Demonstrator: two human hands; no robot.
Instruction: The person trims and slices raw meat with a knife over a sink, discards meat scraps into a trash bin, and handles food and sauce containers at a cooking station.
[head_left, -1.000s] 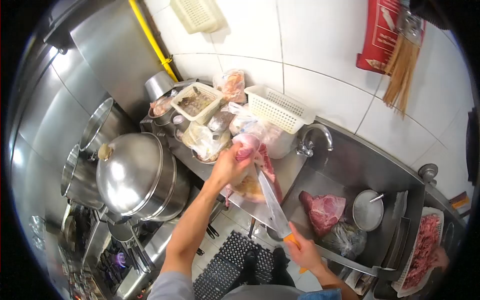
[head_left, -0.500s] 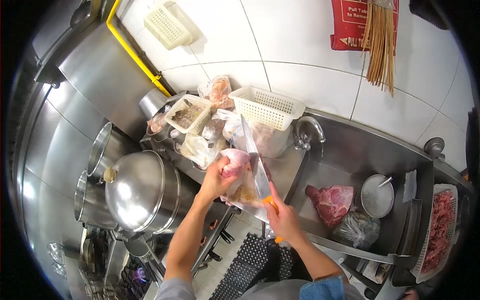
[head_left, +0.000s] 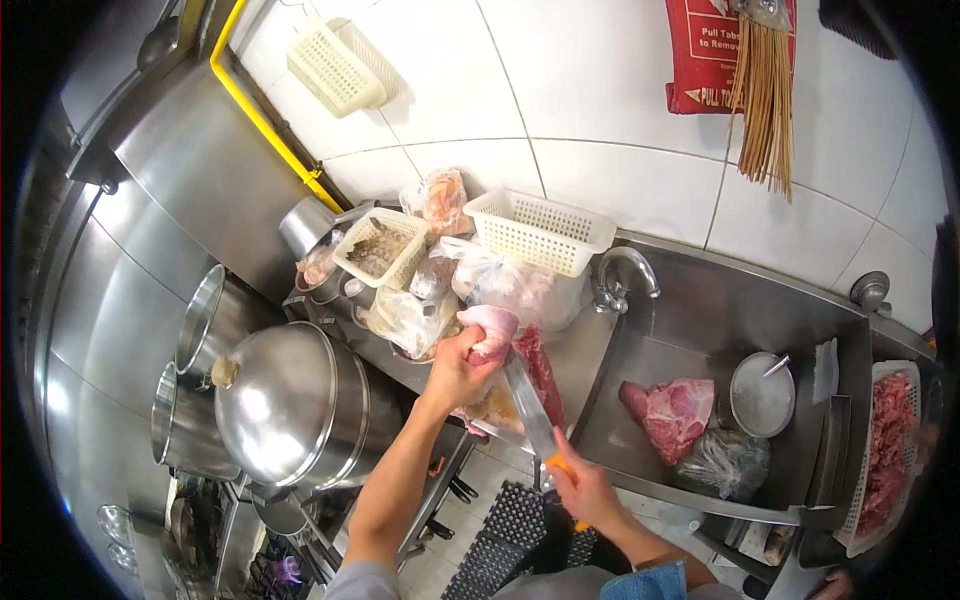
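Observation:
A pale pink piece of meat [head_left: 489, 334] is gripped in my left hand [head_left: 461, 370], above the steel counter. My right hand [head_left: 587, 490] is closed round the orange handle of a long knife [head_left: 530, 402]. The blade points up and left, its tip end against or beside the held meat. Just right of the blade lies a strip of red meat [head_left: 541, 375]. Beneath and left of the blade is a yellowish, fatty piece [head_left: 494, 411], partly hidden by my left hand and the knife.
The steel sink [head_left: 645, 355] on the right holds red meat [head_left: 672, 416], a bowl [head_left: 762, 394] and a plastic bag [head_left: 726, 463]. Baskets and bagged food stand behind my hands. A large domed pot [head_left: 275, 400] is at left. A basket of cut meat [head_left: 885, 450] sits far right.
Since half a second ago, the knife has moved down and right with my right hand. My left hand and the held meat have shifted slightly right. The camera view has also shifted.

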